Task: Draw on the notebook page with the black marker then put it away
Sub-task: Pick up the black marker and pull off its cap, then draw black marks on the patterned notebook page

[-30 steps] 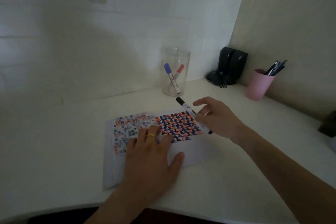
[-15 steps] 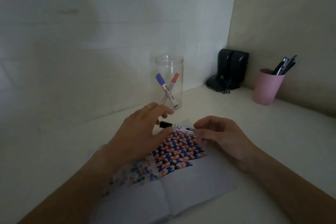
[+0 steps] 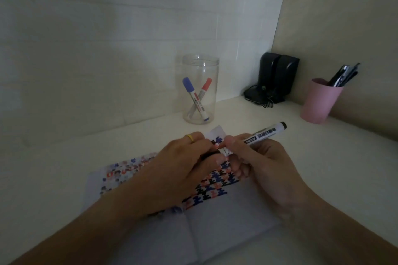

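Item: black marker (image 3: 261, 134), white-barrelled, lying crosswise in the right hand (image 3: 258, 163), its grip pinching the barrel, tail end pointing up and right over the counter (image 3: 280, 135). The left hand (image 3: 181, 170), wearing a yellow ring (image 3: 190, 137), is closing its grip on a dark piece at the marker's near end, probably the cap; whether it is coming off or going on I cannot tell. Both hands are hovering above the open notebook (image 3: 193, 232), whose upper pages are carrying a blue, red and black pattern. Behind them, a clear jar (image 3: 200, 92) is holding a blue marker (image 3: 195, 99) and a red marker (image 3: 200, 97). Step judged: handling the cap. Next move calls for a straight pull or push along the barrel.
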The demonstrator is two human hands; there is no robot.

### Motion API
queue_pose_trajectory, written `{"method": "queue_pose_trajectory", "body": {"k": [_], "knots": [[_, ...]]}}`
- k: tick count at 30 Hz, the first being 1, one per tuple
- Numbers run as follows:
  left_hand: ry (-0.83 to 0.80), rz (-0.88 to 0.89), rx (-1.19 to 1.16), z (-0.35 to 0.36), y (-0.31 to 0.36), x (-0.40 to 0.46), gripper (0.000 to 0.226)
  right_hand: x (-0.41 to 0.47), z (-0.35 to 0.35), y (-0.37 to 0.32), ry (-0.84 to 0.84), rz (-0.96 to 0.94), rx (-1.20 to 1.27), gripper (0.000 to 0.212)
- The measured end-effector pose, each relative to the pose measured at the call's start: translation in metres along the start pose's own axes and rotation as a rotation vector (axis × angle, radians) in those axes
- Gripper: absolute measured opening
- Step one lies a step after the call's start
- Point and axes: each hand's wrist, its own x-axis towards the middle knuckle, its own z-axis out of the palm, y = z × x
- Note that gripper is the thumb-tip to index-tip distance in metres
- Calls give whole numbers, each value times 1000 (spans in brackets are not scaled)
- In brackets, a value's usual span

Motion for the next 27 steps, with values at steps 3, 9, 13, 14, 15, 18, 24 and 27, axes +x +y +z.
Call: {"method": "queue_pose_trajectory", "body": {"k": [3,9,13,14,15,18,24,27], "knots": [[-121,-110,-243,-2,6,3,43,0,1,-2,-3,-44,68,29],[-391,-434,-1217,-12,6,7,46,4,-2,-15,31,-67,261,27],[-12,-325,-601,-22,-17,-9,39,14,-44,-20,250,-58,365,39],[58,-230,-297,-22,-19,-10,36,16,-48,-17,254,-56,349,36],[67,-163,-117,-21,-19,-9,29,17,-48,-13,249,-51,328,33],[-45,-29,68,-11,-18,-3,21,17,-45,-9,227,-32,301,19],[-151,0,48,-2,-28,-6,39,13,-40,-31,151,-21,224,18],[-185,-18,34,1,-32,-5,38,6,-27,-32,24,61,75,9]]}}
